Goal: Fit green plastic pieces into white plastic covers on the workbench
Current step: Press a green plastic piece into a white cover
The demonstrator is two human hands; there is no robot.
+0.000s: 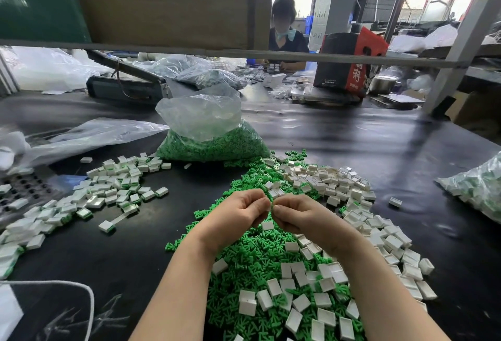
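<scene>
I observe both hands raised together above the middle of the black bench (352,145), fingertips meeting. The left hand (238,212) has its fingers curled, thumb and forefinger pinching a small green plastic piece (270,197) that shows only as a sliver between the two hands. The right hand (295,214) is likewise curled, its fingertips pressed to the same spot; I cannot tell whether a white cover sits within that grip.

Below and ahead of the hands lies a large heap of loose green pieces (252,256), with empty white covers (339,186) scattered over it and banked along its right side. One white cover (267,225) lies just beneath the right hand on the heap.

To the left, well apart from the heap, is a spread of assembled covers (119,186), white with green showing at their edges. Beyond the heap stands an open clear bag of green pieces (208,137). At the right edge lies another clear bag (477,189) holding white and green parts. A crumpled empty plastic bag (89,134) lies at the far left.

Across the bench, another person (284,34) is seated beside a red and black carton (349,61).
</scene>
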